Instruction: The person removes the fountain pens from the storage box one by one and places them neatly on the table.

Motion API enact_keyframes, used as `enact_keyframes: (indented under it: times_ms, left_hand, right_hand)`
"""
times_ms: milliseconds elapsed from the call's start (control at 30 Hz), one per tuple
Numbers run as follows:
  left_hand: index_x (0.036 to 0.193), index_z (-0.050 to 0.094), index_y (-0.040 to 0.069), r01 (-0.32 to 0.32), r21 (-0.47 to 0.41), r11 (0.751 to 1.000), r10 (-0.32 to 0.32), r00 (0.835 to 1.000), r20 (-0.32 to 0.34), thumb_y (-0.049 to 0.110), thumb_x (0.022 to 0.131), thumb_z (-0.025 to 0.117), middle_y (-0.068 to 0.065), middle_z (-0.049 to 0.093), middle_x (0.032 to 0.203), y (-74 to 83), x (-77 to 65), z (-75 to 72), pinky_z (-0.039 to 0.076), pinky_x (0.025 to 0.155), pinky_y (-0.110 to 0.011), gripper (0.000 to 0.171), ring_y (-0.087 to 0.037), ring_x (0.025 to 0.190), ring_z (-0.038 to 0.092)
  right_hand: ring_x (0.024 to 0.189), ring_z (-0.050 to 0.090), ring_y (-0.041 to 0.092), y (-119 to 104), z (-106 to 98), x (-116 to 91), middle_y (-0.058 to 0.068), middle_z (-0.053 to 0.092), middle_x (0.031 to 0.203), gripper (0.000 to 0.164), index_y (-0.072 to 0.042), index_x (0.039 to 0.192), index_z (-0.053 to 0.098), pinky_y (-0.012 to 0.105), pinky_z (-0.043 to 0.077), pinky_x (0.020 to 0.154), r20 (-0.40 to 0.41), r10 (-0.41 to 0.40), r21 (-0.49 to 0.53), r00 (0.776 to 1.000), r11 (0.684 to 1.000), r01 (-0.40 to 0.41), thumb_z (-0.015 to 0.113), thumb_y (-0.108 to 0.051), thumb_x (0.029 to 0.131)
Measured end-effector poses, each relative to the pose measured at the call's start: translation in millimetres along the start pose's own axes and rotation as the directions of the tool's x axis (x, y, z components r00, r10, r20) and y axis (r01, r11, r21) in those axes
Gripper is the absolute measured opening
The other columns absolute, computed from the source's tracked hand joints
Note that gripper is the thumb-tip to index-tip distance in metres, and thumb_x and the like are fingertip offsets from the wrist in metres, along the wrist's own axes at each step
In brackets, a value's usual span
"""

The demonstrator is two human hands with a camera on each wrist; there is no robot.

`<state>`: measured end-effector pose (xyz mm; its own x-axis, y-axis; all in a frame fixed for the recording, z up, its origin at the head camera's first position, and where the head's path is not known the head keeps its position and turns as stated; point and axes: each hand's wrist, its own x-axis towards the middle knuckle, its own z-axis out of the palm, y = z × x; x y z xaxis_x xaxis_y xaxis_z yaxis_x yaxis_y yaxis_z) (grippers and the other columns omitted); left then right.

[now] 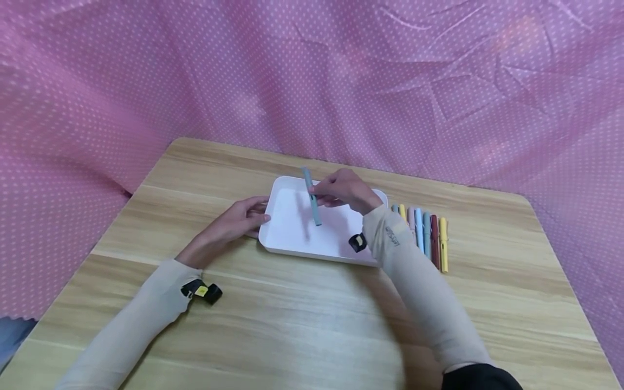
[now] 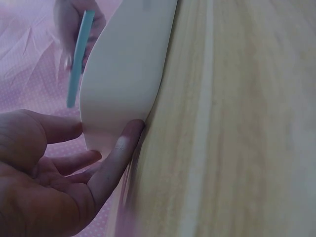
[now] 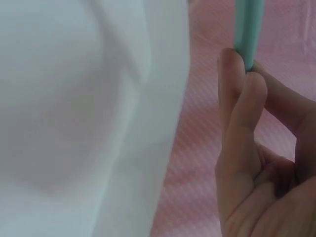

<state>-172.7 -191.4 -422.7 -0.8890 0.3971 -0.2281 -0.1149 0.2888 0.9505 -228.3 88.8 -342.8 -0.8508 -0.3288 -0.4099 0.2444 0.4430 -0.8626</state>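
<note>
My right hand (image 1: 343, 189) pinches a slim teal pen (image 1: 312, 197) between thumb and fingertips, above a shallow white tray (image 1: 292, 238). The pen is tilted, and its lower end overlaps the tray floor in the head view. In the right wrist view the fingertips (image 3: 254, 89) meet at the end of the pen (image 3: 248, 29). At the tray's left end, my left hand (image 1: 239, 221) holds the corner. The left wrist view shows its thumb and fingers (image 2: 111, 165) spread around the wall of the tray (image 2: 126, 74).
To the right of the tray, several pens lie in a row, among them a yellow pen (image 1: 443, 246), a dark red pen (image 1: 435, 244) and a light blue pen (image 1: 419, 230). My right sleeve partly covers them. A pink dotted cloth (image 1: 312, 81) hangs behind the wooden table (image 1: 302, 314).
</note>
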Motion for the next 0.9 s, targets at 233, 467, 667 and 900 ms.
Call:
enact_keyframes:
  times_ms: [233, 467, 667, 900]
  left_hand:
    - [0.161, 0.026, -0.003, -0.001, 0.016, 1.000, 0.002, 1.000, -0.009, 0.008, 0.108, 0.054, -0.031, 0.047, 0.146, 0.1, 0.6, 2.1, 0.064, 0.090, -0.037, 0.061, -0.044, 0.128, 0.055]
    - [0.161, 0.026, -0.005, -0.022, -0.017, 1.000, 0.022, 1.000, -0.013, 0.006, 0.107, 0.055, -0.032, 0.044, 0.149, -2.6, 0.5, 3.1, 0.064, 0.089, -0.038, 0.061, -0.046, 0.129, 0.055]
    - [0.161, 0.026, -0.004, -0.013, -0.021, 1.000, 0.013, 1.000, -0.014, 0.007, 0.107, 0.055, -0.032, 0.042, 0.151, -3.4, 0.9, 3.9, 0.064, 0.090, -0.037, 0.063, -0.046, 0.130, 0.054]
    - [0.162, 0.025, -0.003, 0.006, -0.020, 1.000, -0.006, 1.000, -0.017, 0.007, 0.107, 0.055, -0.032, 0.041, 0.152, -0.5, 0.9, 5.4, 0.064, 0.090, -0.038, 0.063, -0.046, 0.130, 0.053]
  right_hand:
    - [0.079, 0.072, 0.014, 14, -31, -23, 0.009, 0.078, 0.094, 0.027, 0.003, 0.113, 0.074, 0.032, 0.064, 0.087, -0.075, -0.003, -0.008, 0.997, 1.000, 0.003, 0.075, -0.020, 0.099]
    - [0.085, 0.072, 0.015, 39, -60, -48, 0.006, 0.077, 0.095, 0.037, 0.005, 0.121, 0.070, 0.038, 0.063, 0.093, -0.137, -0.033, 0.020, 0.990, 0.999, 0.037, 0.074, -0.024, 0.099]
    - [0.089, 0.072, 0.015, 58, -86, -73, 0.004, 0.077, 0.099, 0.046, 0.006, 0.125, 0.067, 0.034, 0.063, 0.090, -0.201, -0.031, 0.025, 0.979, 0.999, 0.037, 0.076, -0.030, 0.098]
    - [0.092, 0.071, 0.010, 83, -117, -102, -0.001, 0.074, 0.106, 0.065, 0.009, 0.137, 0.059, 0.031, 0.061, 0.094, -0.269, 0.002, 0.044, 0.963, 0.999, 0.010, 0.076, -0.039, 0.096]
